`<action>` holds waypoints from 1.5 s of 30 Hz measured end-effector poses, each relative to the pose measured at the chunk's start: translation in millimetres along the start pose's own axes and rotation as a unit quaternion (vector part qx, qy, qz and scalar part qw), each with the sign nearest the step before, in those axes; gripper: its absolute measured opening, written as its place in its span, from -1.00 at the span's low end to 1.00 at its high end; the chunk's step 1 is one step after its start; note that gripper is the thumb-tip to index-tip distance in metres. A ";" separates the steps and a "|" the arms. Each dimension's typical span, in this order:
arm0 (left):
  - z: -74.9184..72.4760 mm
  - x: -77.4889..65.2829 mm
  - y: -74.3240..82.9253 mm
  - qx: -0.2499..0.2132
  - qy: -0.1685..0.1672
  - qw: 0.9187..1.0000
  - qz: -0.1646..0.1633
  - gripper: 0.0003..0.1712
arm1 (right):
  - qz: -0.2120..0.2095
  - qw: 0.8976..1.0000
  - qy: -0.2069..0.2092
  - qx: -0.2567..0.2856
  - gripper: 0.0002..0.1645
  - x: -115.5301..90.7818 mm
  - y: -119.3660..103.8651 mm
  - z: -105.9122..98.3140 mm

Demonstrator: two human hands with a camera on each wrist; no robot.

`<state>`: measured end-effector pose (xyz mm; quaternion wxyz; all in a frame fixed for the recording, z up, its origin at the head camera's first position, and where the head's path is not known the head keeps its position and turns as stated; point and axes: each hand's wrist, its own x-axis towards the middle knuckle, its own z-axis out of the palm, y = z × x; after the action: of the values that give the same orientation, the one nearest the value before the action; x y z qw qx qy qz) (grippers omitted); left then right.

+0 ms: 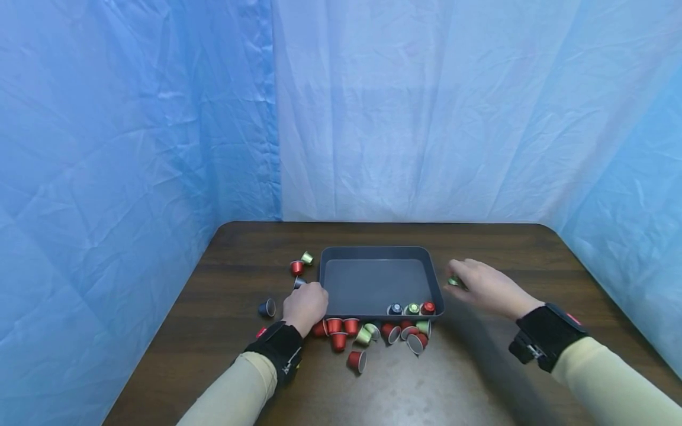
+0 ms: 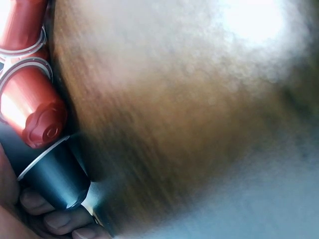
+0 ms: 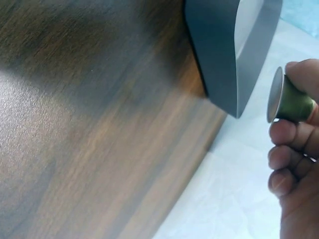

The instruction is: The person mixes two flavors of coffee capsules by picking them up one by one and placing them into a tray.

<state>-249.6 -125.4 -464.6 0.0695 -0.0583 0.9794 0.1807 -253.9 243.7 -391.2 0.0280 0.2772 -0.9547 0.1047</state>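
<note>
At the tray's left front corner is my left hand [image 1: 305, 307], its fingers curled. The left wrist view shows it gripping a dark coffee capsule [image 2: 57, 174], close to a red coffee capsule [image 2: 32, 104]; the hand hides this dark capsule in the head view. To the right of the dark grey tray [image 1: 375, 284], my right hand [image 1: 482, 287] pinches a green coffee capsule [image 3: 294, 99] between thumb and fingers, above the table. Inside the tray's front right corner stand a dark blue capsule [image 1: 395, 309], a green capsule [image 1: 412, 309] and a red capsule [image 1: 428, 307].
Along the tray's front edge lie several red and green capsules, with a red capsule [image 1: 357, 361] nearer me. Left of the tray are a green capsule [image 1: 307, 258], a red capsule [image 1: 296, 268] and a dark capsule [image 1: 267, 308]. Blue sheets [image 1: 415, 118] hang round the wooden table [image 1: 234, 260].
</note>
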 end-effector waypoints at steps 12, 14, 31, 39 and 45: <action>0.0 0.8 0.9 0.002 -0.015 1.000 -0.006 -0.70 | -0.014 1.000 0.001 0.009 -0.73 4.5 -6.7 5.2; 0.1 1.1 0.8 0.002 -0.014 1.000 -0.004 -0.70 | -0.017 1.000 -0.001 0.007 -0.73 6.7 -9.1 5.2; 0.5 1.1 1.8 0.003 -0.011 1.000 -0.005 -0.69 | -0.051 0.998 -0.032 0.010 -0.66 29.2 -37.6 11.0; -0.3 0.2 2.3 0.000 -0.014 1.000 -0.009 -0.68 | -0.097 0.995 -0.028 0.014 -0.68 36.9 -50.9 17.0; 0.3 -0.1 1.6 -0.001 -0.013 1.000 -0.007 -0.67 | -0.103 0.993 -0.045 0.019 -0.70 43.2 -61.6 21.4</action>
<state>-249.7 -123.8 -464.3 0.0830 -0.0631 0.9777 0.1822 -257.4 165.7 -395.9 -0.0094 0.3790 -0.9191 0.1073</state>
